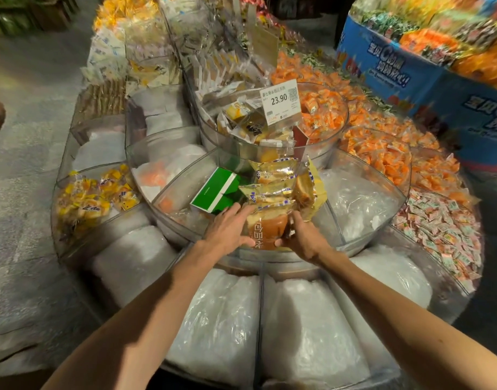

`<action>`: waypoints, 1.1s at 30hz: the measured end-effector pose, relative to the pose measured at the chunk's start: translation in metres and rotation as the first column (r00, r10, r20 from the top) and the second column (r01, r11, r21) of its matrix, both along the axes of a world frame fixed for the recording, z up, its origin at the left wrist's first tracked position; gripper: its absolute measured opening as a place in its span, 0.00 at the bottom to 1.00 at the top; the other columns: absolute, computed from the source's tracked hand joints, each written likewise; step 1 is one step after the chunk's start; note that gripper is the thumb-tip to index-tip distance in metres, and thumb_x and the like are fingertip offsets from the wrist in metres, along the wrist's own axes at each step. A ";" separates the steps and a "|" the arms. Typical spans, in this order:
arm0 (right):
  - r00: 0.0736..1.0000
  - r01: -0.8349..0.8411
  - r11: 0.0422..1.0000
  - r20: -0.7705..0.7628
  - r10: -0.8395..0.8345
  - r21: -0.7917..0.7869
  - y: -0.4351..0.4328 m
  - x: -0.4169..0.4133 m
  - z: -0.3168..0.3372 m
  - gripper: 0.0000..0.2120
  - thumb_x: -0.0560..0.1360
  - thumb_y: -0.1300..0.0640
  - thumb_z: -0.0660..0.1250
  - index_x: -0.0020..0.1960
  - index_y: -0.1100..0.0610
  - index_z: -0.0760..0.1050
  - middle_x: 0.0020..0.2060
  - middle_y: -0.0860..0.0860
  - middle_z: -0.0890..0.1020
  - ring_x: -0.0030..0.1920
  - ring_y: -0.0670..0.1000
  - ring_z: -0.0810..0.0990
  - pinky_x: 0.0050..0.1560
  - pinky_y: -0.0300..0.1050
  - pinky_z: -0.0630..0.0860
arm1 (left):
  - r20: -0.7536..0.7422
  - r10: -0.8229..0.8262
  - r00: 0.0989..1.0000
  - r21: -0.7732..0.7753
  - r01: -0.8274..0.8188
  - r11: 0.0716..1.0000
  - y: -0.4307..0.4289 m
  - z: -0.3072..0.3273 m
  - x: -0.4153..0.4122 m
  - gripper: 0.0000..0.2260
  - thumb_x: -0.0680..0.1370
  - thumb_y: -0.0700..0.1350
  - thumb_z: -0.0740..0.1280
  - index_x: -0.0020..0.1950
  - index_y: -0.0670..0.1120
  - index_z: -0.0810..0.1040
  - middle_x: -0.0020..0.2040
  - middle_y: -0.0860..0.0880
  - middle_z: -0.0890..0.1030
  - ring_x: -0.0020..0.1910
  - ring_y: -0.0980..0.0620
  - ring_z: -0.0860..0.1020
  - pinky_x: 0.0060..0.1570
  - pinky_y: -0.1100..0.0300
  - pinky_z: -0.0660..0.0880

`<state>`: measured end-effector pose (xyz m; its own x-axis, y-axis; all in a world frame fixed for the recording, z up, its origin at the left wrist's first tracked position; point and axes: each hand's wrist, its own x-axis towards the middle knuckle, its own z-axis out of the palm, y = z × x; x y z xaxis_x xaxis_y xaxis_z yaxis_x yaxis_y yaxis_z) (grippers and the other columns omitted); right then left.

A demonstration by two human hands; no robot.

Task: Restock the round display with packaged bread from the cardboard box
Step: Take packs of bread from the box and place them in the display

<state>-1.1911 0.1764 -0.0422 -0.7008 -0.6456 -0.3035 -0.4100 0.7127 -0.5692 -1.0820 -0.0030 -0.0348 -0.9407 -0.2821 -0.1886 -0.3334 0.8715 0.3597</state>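
We've got a stack of bread packs (281, 192) squeezed between both hands, hovering over the middle tier of the round display (362, 240), pretty much dead centre, just near of the top tub. Nearest pack shows the brown loaf thru clear film; the ones behind are gold-and-blue wrappers, and the far-right one is fanning out, tilted off the stack.

Left hand (227, 229) is flat against the left side of the nearest pack, fingers spread and pointing far; it presses more than it grips. Right hand (303, 237) is wrapped round the right edge, thumb under, fingers curled on the film. So both are closed on the bread, sandwich-style.

Doing it well, we reckon: keep pressure even from both sides, since slippery film wants to squirt out. Lower the whole lot into the compartment below before easing off; don't drop from height, soft bread dents. That loose pack at the right prob goes first if we relax too soon, so tuck it in w/ the right fingers.

Just left of the stack a green box (216, 192) sits in the same tier; we'd set down beside it, not on it. The price tag (281, 101) stands in the top tub (320, 144), far of our hands. Near compartments hold only white plastic bags (306, 333). The cardboard box isn't in view.
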 end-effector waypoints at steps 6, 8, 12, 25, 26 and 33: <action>0.995 -0.023 0.998 0.091 0.029 -0.067 0.013 -0.010 0.004 0.34 0.71 0.52 0.77 0.71 0.56 0.65 0.62 0.56 0.80 0.61 0.57 0.80 0.60 0.50 0.76 | 0.031 0.083 0.996 0.103 -0.085 0.991 0.006 0.003 0.006 0.41 0.72 0.51 0.77 0.79 0.54 0.57 0.66 0.43 0.71 0.65 0.42 0.71 0.63 0.46 0.70; 1.000 -0.006 0.994 0.002 0.006 -0.111 0.018 -0.009 0.011 0.31 0.72 0.51 0.76 0.70 0.58 0.68 0.62 0.57 0.80 0.59 0.58 0.80 0.59 0.53 0.76 | -0.014 0.127 0.992 0.222 -0.121 0.968 0.005 0.013 0.015 0.39 0.74 0.50 0.75 0.80 0.56 0.57 0.68 0.43 0.72 0.64 0.44 0.73 0.63 0.46 0.71; 0.881 -0.090 0.960 -0.471 -0.048 -0.266 0.003 0.026 0.037 0.23 0.74 0.54 0.73 0.63 0.64 0.70 0.57 0.62 0.75 0.57 0.62 0.74 0.55 0.56 0.73 | -0.238 0.392 0.889 0.348 -0.299 0.889 -0.009 0.043 0.057 0.18 0.77 0.47 0.72 0.66 0.49 0.75 0.47 0.48 0.79 0.43 0.52 0.78 0.49 0.54 0.77; 0.290 -0.951 0.276 -0.099 0.952 -0.137 -0.183 0.415 -0.033 0.18 0.78 0.51 0.63 0.66 0.57 0.73 0.62 0.54 0.77 0.64 0.57 0.75 0.65 0.51 0.71 | 0.072 0.996 -0.060 0.162 -0.984 -0.071 -0.004 -0.036 0.524 0.07 0.78 0.47 0.69 0.55 0.47 0.81 0.52 0.44 0.82 0.56 0.43 0.80 0.51 0.58 0.72; 0.220 -0.972 0.210 -0.093 0.971 -0.106 -0.196 0.441 -0.037 0.16 0.79 0.52 0.63 0.64 0.57 0.73 0.60 0.54 0.77 0.63 0.56 0.75 0.64 0.51 0.71 | 0.119 0.984 -0.131 0.167 -0.974 -0.150 0.001 -0.057 0.553 0.07 0.79 0.47 0.69 0.55 0.47 0.80 0.53 0.44 0.82 0.57 0.42 0.80 0.52 0.56 0.73; 0.093 -0.991 0.093 -0.004 0.996 0.092 -0.299 0.575 -0.085 0.12 0.80 0.54 0.62 0.61 0.58 0.73 0.57 0.56 0.79 0.60 0.58 0.77 0.59 0.49 0.71 | 0.295 0.905 -0.307 0.262 -0.885 -0.385 -0.017 -0.159 0.656 0.23 0.79 0.51 0.69 0.71 0.43 0.70 0.67 0.44 0.74 0.66 0.43 0.73 0.64 0.53 0.70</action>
